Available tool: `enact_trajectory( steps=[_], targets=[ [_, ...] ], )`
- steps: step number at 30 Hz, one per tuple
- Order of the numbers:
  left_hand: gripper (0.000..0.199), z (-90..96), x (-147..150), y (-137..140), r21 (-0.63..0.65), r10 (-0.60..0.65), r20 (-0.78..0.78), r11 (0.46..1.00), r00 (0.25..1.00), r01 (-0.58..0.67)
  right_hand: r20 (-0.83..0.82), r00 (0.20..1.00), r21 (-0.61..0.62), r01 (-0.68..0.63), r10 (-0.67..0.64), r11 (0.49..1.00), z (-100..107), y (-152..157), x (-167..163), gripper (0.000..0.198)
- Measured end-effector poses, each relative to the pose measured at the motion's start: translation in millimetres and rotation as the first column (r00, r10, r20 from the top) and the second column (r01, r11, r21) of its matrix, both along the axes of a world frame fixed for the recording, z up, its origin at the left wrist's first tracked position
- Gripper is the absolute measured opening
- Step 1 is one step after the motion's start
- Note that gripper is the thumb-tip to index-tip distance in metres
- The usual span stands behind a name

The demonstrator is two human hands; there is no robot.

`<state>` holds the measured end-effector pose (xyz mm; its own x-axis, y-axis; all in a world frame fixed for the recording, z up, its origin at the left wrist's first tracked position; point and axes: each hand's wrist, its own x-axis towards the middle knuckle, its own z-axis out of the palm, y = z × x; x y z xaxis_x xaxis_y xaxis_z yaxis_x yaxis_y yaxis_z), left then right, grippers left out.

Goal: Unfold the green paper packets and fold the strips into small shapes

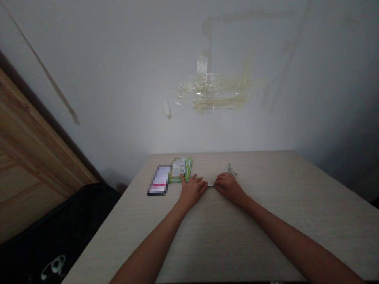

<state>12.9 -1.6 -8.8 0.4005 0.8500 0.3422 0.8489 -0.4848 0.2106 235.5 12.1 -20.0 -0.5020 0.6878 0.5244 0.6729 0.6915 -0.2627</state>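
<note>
A narrow printed strip of paper or wrapper (210,183), pale with small coloured marks, lies low over the table between my two hands. My left hand (192,192) is closed on its left end, thumb side and fingertips pressed down there. At the right end, my right hand (230,187) pinches the strip with its fingers bent together. Much of the strip is hidden under the fingers. Just beyond my left hand is a pile of flat green-and-white printed packets (181,167). A small folded piece of similar printed material (232,169) sits past my right hand.
A phone (160,180) with a lit, blurred screen lies left of the packets. The pale wooden table (219,236) meets a wall (124,79) bearing patches of clear tape (207,90). At left are a wooden panel (26,146) and black cloth (68,225).
</note>
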Motion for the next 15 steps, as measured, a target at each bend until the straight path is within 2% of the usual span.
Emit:
enact_trajectory(
  steps=[11, 15],
  targets=[
    [0.024, 1.1, 6, 1, -0.021, 0.055, 0.047, 0.998, 0.997, -0.054, -0.012, 0.994, -0.039, 0.108, -0.109, 0.993, -2, 2, -10, 0.005],
    [0.015, 0.5, 10, 4, -0.045, 0.049, 0.093, 0.998, 0.994, -0.045, -0.039, 0.991, -0.066, 0.122, -0.125, 0.99, -5, 4, -10, 0.005]
  ],
)
